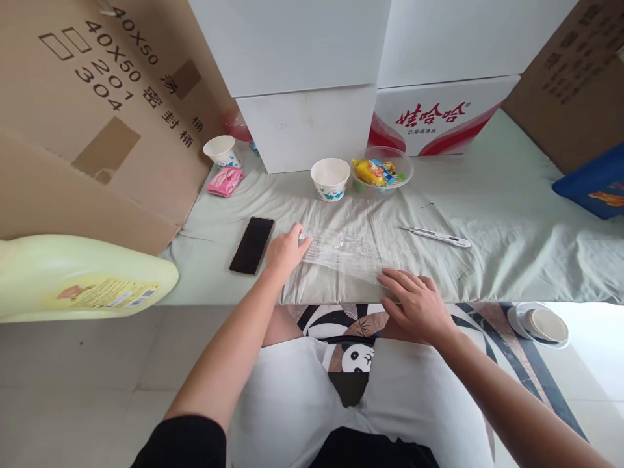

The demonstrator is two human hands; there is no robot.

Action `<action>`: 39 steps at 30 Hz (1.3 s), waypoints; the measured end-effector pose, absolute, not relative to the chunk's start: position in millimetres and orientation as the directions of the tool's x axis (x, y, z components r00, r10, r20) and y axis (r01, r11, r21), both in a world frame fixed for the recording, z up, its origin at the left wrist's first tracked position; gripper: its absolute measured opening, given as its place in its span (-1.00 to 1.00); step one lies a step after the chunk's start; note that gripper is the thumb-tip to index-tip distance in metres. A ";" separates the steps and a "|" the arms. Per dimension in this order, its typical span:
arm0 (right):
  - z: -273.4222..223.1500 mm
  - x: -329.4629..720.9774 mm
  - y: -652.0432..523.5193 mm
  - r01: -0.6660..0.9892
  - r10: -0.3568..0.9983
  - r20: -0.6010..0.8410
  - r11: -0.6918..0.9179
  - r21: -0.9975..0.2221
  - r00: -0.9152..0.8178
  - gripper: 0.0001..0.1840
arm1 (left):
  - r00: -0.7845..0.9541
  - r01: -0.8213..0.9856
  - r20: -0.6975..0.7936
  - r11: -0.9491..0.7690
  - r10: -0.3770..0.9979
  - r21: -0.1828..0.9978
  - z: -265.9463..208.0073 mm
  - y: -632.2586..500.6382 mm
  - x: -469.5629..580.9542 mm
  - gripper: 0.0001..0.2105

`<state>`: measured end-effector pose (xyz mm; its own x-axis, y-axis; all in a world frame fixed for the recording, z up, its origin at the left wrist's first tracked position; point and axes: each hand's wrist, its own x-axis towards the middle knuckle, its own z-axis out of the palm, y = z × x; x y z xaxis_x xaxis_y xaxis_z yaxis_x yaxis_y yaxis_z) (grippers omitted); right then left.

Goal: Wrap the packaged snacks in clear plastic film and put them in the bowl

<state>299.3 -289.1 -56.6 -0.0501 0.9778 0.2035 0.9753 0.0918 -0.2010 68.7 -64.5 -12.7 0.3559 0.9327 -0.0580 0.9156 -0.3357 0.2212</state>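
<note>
A crinkled sheet of clear plastic film [344,252] lies on the pale green cloth, stretched between my two hands. At its left end, my left hand [287,249] has curled fingers closed on the film's edge, thumb toward the middle. My right hand [414,299] rests at the near right corner, fingers stretched out and touching the film from above. Just left of my left hand is a black phone [252,246]. Beyond my right hand lies a white utility knife [436,236]. Behind the film stands a white paper bowl [331,179] with a blue pattern.
A clear plastic bowl [408,170] holds wrapped snacks. At the back left are another paper cup [221,151] and a pink packet [225,182]. White boxes [307,130] and a large carton [160,169] stand around. A yellow-green jug [88,279] sits left, a blue container [592,182] right.
</note>
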 end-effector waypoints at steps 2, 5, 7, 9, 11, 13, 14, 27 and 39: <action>-54.9 299.7 -299.4 0.980 0.978 0.205 0.080 -0.181 -0.042 -0.61 | 0.372 0.896 -0.045 -0.346 0.927 0.277 -11.5 -53.2 70.8 -0.72; -49.8 290.9 -311.2 0.982 0.974 0.223 0.084 -0.172 -0.044 -0.63 | 0.369 0.852 0.094 -0.377 0.925 0.364 -8.4 -60.6 81.4 -0.68; -45.9 281.0 -313.5 0.980 0.967 0.255 0.074 -0.186 -0.025 -0.67 | 0.385 0.797 0.255 -0.459 0.887 0.393 -5.6 -85.1 88.2 -0.69; -40.6 270.0 -312.3 0.978 0.958 0.284 0.018 -0.207 0.042 -0.73 | 0.584 0.623 0.297 -0.652 0.755 0.432 -4.4 -118.9 90.4 -0.72; -31.5 259.6 -310.8 0.963 0.951 0.291 -0.022 -0.267 0.102 -0.72 | 0.889 0.328 0.135 -0.814 0.438 0.479 -6.8 -150.8 88.4 -0.54; -18.6 253.4 -311.8 0.910 0.959 0.276 0.055 -0.410 0.066 -0.62 | 0.940 0.269 0.044 -0.812 0.339 0.517 -12.5 -171.1 84.2 -0.53; -11.8 253.1 -313.4 0.863 0.961 0.277 0.125 -0.490 0.018 -0.55 | 0.937 0.288 0.011 -0.790 0.349 0.542 -15.6 -175.5 81.8 -0.61; -60.7 296.1 -277.4 0.814 0.942 0.326 0.247 -0.525 -0.076 -0.34 | 0.754 0.336 -0.148 -0.182 0.640 0.924 -16.4 -152.9 75.8 -0.64; -56.3 283.6 -250.8 0.599 0.890 0.073 -0.241 -0.763 0.451 -0.68 | 0.489 0.535 -0.156 -0.154 0.858 0.831 -22.2 -134.9 98.2 -0.71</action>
<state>283.6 -250.8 -56.3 0.4508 0.8896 0.0729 0.5993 -0.2411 -0.7634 98.2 -134.9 -22.2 0.4887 0.8585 -0.1557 0.5345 -0.1536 0.8311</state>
